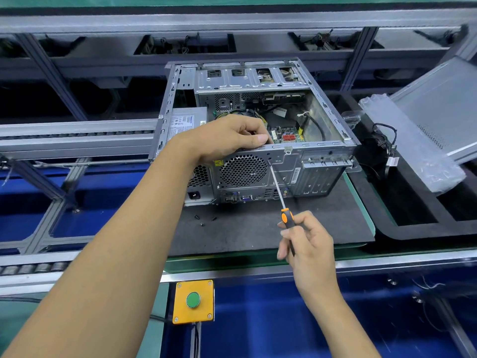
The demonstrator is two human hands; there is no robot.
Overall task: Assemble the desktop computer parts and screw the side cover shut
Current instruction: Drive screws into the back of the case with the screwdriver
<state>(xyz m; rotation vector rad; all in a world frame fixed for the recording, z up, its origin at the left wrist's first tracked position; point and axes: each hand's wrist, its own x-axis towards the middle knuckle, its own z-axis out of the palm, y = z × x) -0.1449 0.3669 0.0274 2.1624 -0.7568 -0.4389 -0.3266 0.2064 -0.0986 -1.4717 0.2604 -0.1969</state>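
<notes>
Fan screw being driven at rear panel of computer case [258, 120], which lies open on the worktop.
Right hand [307, 241] grasps screwdriver [280, 192]; left hand [227, 136] clasps the rim above. Keep shaft square, press firmly.

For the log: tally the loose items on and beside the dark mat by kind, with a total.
Computer case: 1
Screwdriver: 1
Loose screws, on the mat: 3, at
Side cover: 1
Clear plastic bag: 1
Black cable bundle: 1
Total: 8
</notes>
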